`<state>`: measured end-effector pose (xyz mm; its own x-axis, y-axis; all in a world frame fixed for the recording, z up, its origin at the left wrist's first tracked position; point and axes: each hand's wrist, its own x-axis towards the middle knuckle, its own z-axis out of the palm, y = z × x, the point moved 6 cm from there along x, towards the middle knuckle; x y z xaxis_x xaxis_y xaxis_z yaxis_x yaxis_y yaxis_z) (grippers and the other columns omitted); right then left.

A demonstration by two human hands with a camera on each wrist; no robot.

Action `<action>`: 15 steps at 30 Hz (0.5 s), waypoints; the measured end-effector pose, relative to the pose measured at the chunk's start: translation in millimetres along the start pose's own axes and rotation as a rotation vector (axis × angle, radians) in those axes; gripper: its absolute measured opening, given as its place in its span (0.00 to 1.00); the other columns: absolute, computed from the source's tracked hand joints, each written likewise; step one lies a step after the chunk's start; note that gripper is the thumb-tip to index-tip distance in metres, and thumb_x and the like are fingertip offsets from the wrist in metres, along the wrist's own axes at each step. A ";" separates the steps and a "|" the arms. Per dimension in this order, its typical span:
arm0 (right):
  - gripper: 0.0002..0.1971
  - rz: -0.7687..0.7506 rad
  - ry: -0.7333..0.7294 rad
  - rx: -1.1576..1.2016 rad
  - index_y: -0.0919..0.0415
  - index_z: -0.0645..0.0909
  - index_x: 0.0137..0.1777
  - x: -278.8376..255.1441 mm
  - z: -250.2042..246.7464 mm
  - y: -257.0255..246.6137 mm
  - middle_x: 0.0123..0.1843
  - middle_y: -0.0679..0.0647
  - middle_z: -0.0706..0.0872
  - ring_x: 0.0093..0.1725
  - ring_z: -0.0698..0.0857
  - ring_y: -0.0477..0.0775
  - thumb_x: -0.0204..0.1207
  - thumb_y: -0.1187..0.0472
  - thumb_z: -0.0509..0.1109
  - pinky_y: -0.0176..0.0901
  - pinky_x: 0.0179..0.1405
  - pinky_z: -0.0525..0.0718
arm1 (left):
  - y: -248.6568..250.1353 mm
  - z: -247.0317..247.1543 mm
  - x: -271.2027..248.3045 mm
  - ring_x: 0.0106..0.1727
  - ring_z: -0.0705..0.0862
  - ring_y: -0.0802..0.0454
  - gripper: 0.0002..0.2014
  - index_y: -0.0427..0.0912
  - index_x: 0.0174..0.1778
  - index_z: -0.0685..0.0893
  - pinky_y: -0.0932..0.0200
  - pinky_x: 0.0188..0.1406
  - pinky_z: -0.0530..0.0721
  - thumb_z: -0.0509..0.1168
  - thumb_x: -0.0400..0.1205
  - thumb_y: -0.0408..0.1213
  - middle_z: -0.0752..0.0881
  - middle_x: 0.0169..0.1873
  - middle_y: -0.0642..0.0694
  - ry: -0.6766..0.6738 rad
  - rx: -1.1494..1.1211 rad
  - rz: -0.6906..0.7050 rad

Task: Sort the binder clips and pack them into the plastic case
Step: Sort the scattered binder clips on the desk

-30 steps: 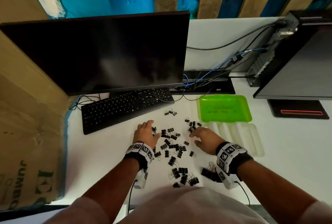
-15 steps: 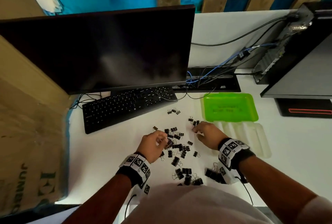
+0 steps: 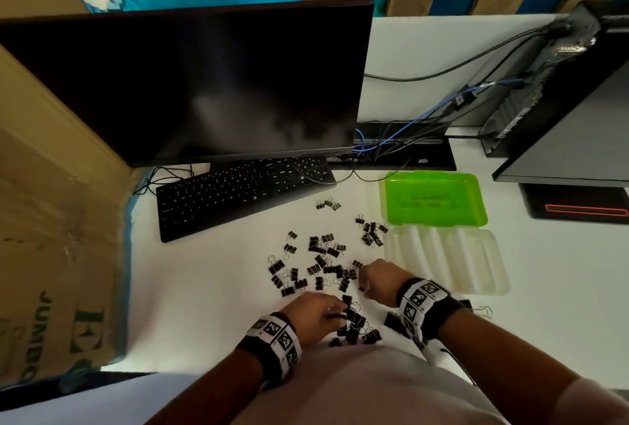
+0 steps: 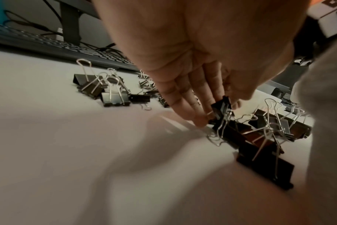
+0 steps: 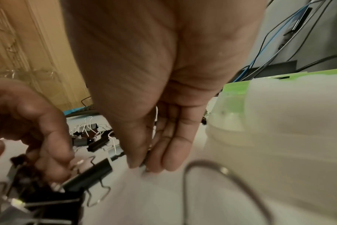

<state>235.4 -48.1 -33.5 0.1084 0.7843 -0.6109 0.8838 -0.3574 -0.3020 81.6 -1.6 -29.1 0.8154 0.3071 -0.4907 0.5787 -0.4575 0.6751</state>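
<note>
Black binder clips (image 3: 323,264) of different sizes lie scattered on the white desk. A heap of larger clips (image 3: 357,329) sits by the front edge. My left hand (image 3: 337,315) is at that heap and pinches one black binder clip (image 4: 220,106) between thumb and fingers. My right hand (image 3: 362,283) is just beyond it, thumb and fingers closed on a small clip (image 5: 146,159) that is mostly hidden. The plastic case lies open to the right: clear ribbed base (image 3: 449,261), green lid (image 3: 432,200). No clips show inside it.
A black keyboard (image 3: 238,196) and a dark monitor (image 3: 190,84) stand behind the clips. A small group of clips (image 3: 372,234) lies beside the case. Cables (image 3: 391,142) and a black computer (image 3: 561,101) are at the back right; a cardboard box (image 3: 51,237) stands on the left.
Both hands have pulled back toward me. The left hand has carried a clip from the middle scatter to the heap at the front edge. The right hand has left the clips beside the case.
</note>
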 end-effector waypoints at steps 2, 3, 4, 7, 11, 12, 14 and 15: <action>0.09 -0.011 0.029 0.014 0.58 0.83 0.53 1.8 -6.8 -4.1 0.57 0.60 0.84 0.54 0.85 0.62 0.75 0.61 0.67 0.49 0.52 0.83 | 2.0 -3.7 -1.0 0.57 0.82 0.61 0.16 0.54 0.63 0.81 0.62 0.61 0.79 0.65 0.80 0.50 0.85 0.60 0.52 -0.001 -0.001 0.013; 0.08 -0.020 0.053 0.021 0.56 0.83 0.52 2.8 -12.4 -6.0 0.56 0.59 0.85 0.53 0.85 0.61 0.75 0.61 0.66 0.48 0.51 0.83 | 2.1 -11.3 -1.9 0.58 0.81 0.60 0.15 0.55 0.63 0.81 0.58 0.63 0.79 0.64 0.80 0.51 0.84 0.61 0.53 0.046 0.014 0.021; 0.09 -0.027 0.083 0.030 0.54 0.84 0.51 3.8 -18.7 -6.7 0.55 0.58 0.86 0.51 0.85 0.60 0.75 0.60 0.64 0.47 0.49 0.83 | -0.4 -21.9 -2.2 0.60 0.79 0.59 0.14 0.56 0.62 0.80 0.55 0.65 0.77 0.63 0.81 0.50 0.83 0.62 0.55 0.128 0.062 0.029; 0.09 0.004 0.162 0.044 0.52 0.82 0.51 8.7 -38.5 0.2 0.55 0.56 0.86 0.51 0.85 0.59 0.76 0.60 0.62 0.46 0.47 0.82 | -18.7 -52.7 -5.0 0.66 0.72 0.55 0.17 0.56 0.65 0.75 0.53 0.67 0.72 0.65 0.79 0.47 0.75 0.66 0.58 0.366 0.292 0.005; 0.15 0.033 0.256 0.043 0.56 0.80 0.59 15.3 -56.7 11.9 0.63 0.56 0.79 0.60 0.81 0.59 0.75 0.67 0.62 0.49 0.57 0.82 | -54.7 -60.8 -10.1 0.66 0.71 0.51 0.23 0.51 0.66 0.73 0.52 0.62 0.79 0.70 0.76 0.39 0.69 0.68 0.53 0.411 0.252 -0.167; 0.17 0.034 0.290 0.025 0.58 0.79 0.60 16.3 -59.8 12.7 0.63 0.56 0.78 0.61 0.79 0.60 0.74 0.70 0.62 0.50 0.57 0.82 | -60.0 -59.6 -10.1 0.64 0.72 0.51 0.22 0.50 0.66 0.74 0.52 0.61 0.80 0.70 0.76 0.37 0.69 0.67 0.53 0.415 0.204 -0.174; 0.19 0.044 0.358 -0.036 0.59 0.78 0.60 17.2 -64.1 12.5 0.61 0.57 0.75 0.60 0.77 0.60 0.71 0.75 0.61 0.51 0.56 0.82 | -65.1 -59.6 -8.9 0.58 0.76 0.50 0.20 0.48 0.64 0.76 0.54 0.60 0.80 0.71 0.76 0.36 0.69 0.65 0.53 0.432 0.110 -0.157; 0.20 0.055 0.376 -0.064 0.60 0.78 0.60 17.7 -64.4 11.9 0.61 0.58 0.74 0.59 0.76 0.60 0.70 0.76 0.61 0.52 0.56 0.82 | -66.5 -60.4 -7.0 0.57 0.76 0.50 0.20 0.47 0.63 0.76 0.56 0.60 0.79 0.71 0.76 0.35 0.70 0.64 0.53 0.439 0.075 -0.146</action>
<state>277.2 -5.8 -0.8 0.3051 0.9003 -0.3103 0.8973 -0.3810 -0.2231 38.4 77.1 -37.2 0.6649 0.6894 -0.2876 0.6984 -0.4372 0.5666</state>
